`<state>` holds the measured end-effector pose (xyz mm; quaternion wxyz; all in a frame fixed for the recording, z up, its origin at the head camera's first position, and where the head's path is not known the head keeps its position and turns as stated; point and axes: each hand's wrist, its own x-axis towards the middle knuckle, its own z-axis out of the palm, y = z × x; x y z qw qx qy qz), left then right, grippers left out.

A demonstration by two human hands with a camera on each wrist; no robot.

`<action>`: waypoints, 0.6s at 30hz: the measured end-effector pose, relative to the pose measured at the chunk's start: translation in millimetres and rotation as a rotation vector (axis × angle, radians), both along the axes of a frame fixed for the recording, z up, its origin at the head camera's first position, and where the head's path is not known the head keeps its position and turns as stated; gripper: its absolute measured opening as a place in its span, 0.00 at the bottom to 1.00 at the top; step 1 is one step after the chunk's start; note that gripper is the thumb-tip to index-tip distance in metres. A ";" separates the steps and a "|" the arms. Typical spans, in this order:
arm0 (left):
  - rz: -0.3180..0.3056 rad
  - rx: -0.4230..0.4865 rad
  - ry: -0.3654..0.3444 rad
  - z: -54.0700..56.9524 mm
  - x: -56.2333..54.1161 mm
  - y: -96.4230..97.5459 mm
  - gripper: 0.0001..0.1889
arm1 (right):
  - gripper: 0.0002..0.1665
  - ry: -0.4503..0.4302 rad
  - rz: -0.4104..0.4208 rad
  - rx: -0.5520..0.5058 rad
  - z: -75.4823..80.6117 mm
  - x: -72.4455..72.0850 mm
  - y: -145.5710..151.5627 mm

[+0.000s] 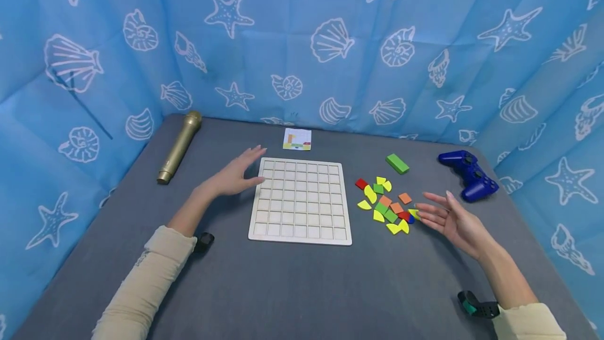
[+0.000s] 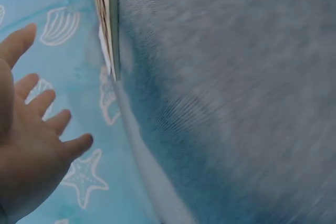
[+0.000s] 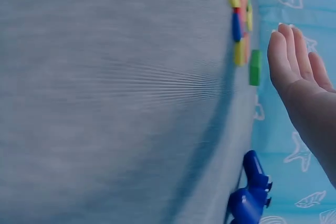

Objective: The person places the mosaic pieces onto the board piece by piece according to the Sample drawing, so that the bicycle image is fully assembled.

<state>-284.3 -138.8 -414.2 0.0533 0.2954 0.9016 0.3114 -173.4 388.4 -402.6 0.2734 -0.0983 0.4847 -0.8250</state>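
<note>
A pale wooden grid board [image 1: 301, 201] lies flat in the middle of the table. My left hand [image 1: 236, 173] hovers at its upper left edge, fingers extended, holding nothing; the left wrist view shows the same hand [image 2: 39, 124] with its fingers spread. To the right of the board lies a loose scatter of small blocks: a red piece [image 1: 360, 183], a yellow quarter-round [image 1: 370, 194], an orange square [image 1: 405, 198] and several more. Beside them is my right hand [image 1: 455, 224], palm turned inward, fingers relaxed and nothing in them. In the right wrist view the hand [image 3: 294, 61] is raised above the table.
A small pattern card [image 1: 297, 139] lies behind the board. At the far left is a gold microphone [image 1: 180, 147]. A longer green block [image 1: 397, 163] lies behind the scattered pieces, and a blue game controller [image 1: 468, 174] sits at the right. A blue shell-print curtain [image 1: 302, 41] surrounds the table.
</note>
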 end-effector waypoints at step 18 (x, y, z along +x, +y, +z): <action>-0.086 -0.352 -0.243 -9.2 13.9 14.6 0.40 | 0.46 -0.008 -0.084 0.527 -14.9 6.6 -20.6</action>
